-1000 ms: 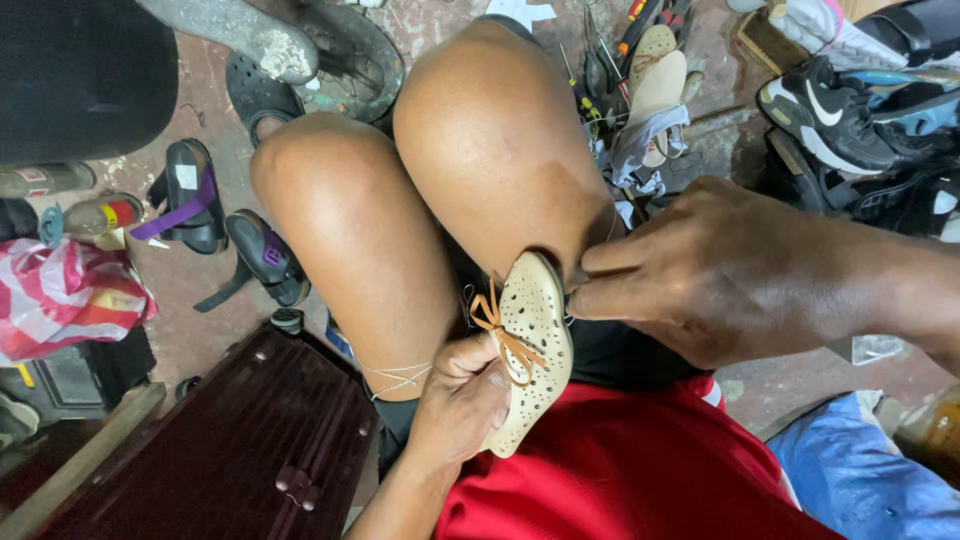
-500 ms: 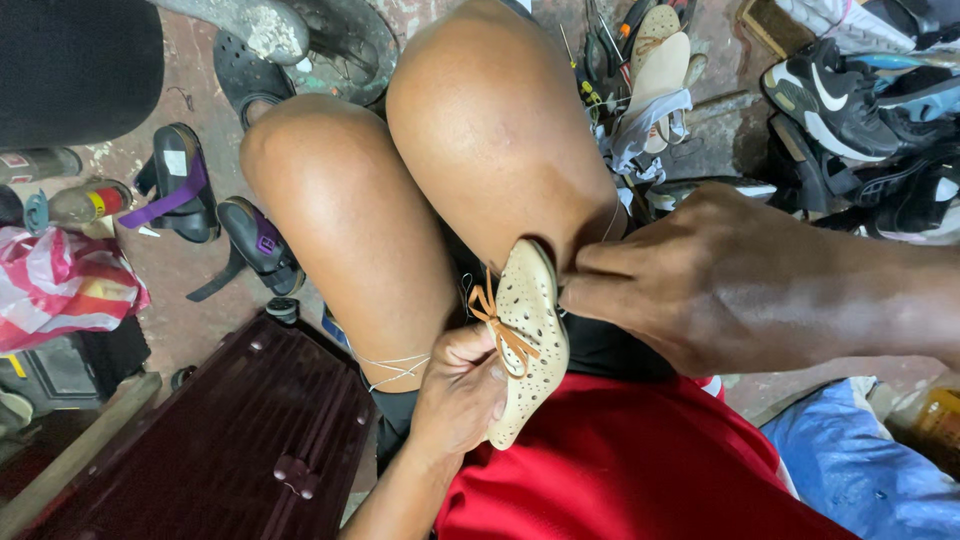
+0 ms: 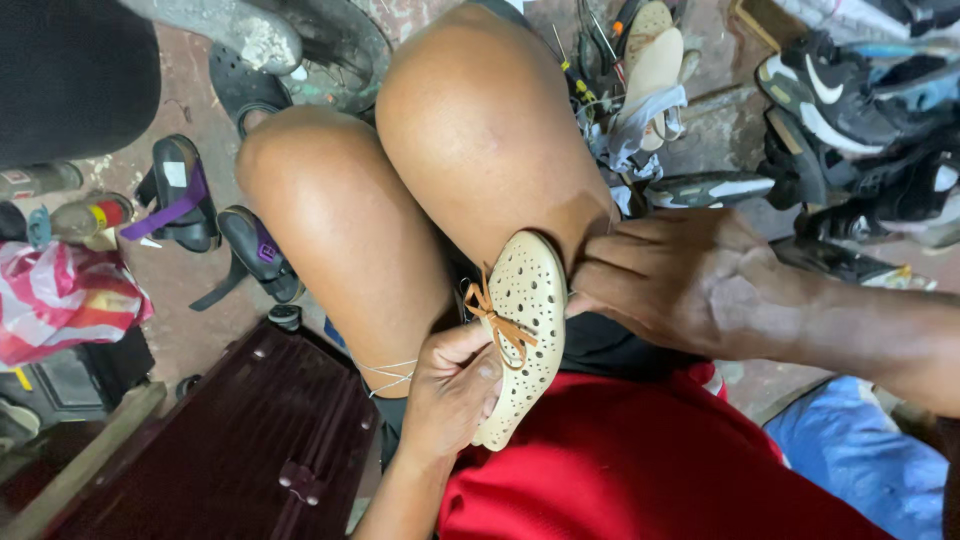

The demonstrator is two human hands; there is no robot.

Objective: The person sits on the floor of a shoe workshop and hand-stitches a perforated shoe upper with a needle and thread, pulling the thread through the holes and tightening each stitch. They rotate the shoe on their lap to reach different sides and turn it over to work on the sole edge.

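Between the bare knees of a seated person, seen from above, a small cream shoe is held toe-up against the inner side of the right thigh. Its upper is punched all over with round holes, and a tan lace bow sits near its left edge. The left hand comes up from below and is closed around the lower half of the shoe, thumb lying across the front just under the bow. The right hand reaches in from the right, its fingers curled and pressed to the shoe's right edge; whether they pinch the rim or only push against it cannot be told. A red garment covers the lap just below the shoe. A thin white thread trails across the left thigh near the left wrist.

On the stained floor around the legs lie other shoes: black sandals with purple straps to the left, black sneakers with white marks at upper right, and pale sandals beyond the right knee. A dark maroon case stands at lower left, beside a pink and white striped bag
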